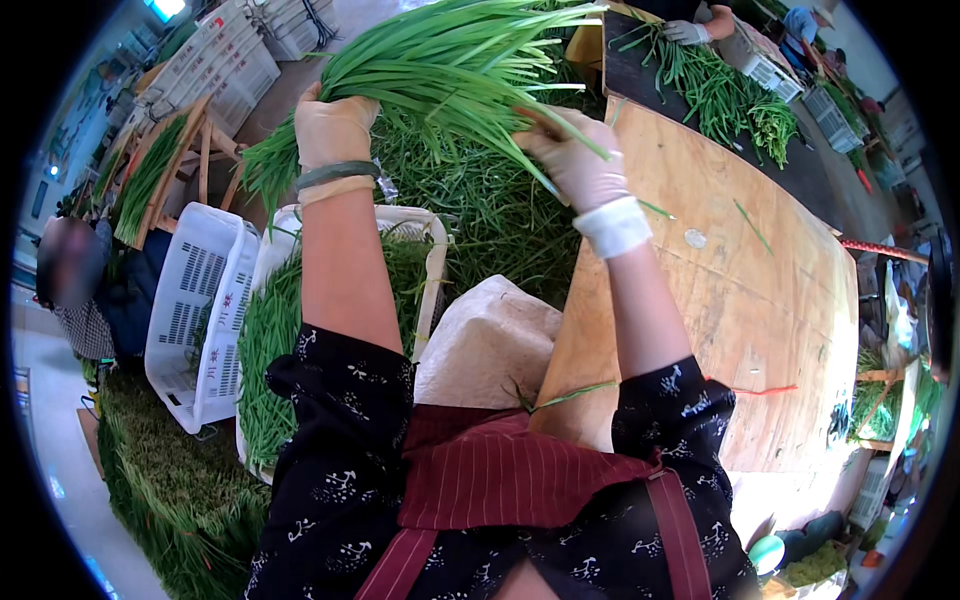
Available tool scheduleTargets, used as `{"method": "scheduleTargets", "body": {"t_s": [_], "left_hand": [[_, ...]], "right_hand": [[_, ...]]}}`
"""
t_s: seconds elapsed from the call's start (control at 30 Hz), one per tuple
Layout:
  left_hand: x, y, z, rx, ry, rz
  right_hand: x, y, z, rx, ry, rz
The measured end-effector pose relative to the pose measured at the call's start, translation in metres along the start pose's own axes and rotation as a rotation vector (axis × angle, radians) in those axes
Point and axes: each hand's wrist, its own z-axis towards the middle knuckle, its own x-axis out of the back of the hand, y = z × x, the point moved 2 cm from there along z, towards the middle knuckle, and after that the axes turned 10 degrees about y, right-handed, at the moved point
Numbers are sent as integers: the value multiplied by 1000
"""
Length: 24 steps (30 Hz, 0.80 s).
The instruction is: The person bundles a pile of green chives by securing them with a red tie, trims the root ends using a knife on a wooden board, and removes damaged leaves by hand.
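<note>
A large bunch of long, flat green leaves, seemingly garlic chives (450, 60), is raised at the top of the view. My left hand (338, 128), in a thin pale glove with a dark green band at the wrist, is closed around the bunch at its left part. The cut ends fan out toward the right. There my right hand (582, 165), also gloved and with a white cuff, has its fingers curled on a few lower stalks. Motion blurs its fingertips somewhat. Beneath both hands spreads a heap of loose leaves (490, 205).
A plywood table (740, 300) with stray leaves lies at my right. White crates (190, 290) stand at left, one full of chives (265, 360). A pale covered block (490, 335) sits before me. Other people work around, one gloved hand (686, 32) at a dark table.
</note>
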Motion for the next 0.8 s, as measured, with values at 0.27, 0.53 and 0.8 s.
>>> {"method": "scheduleTargets", "body": {"t_s": [0.27,0.53,0.8], "left_hand": [[4,6,-11,-352,-141,529],[-2,15,-9,480,-29,-788],[3,47,-54,-468,93,742]], "right_hand": [[-14,-20,7,292,178,-292],[20,-15,-8,108,273,-120],[39,50,-25,-535,-174,242]]}}
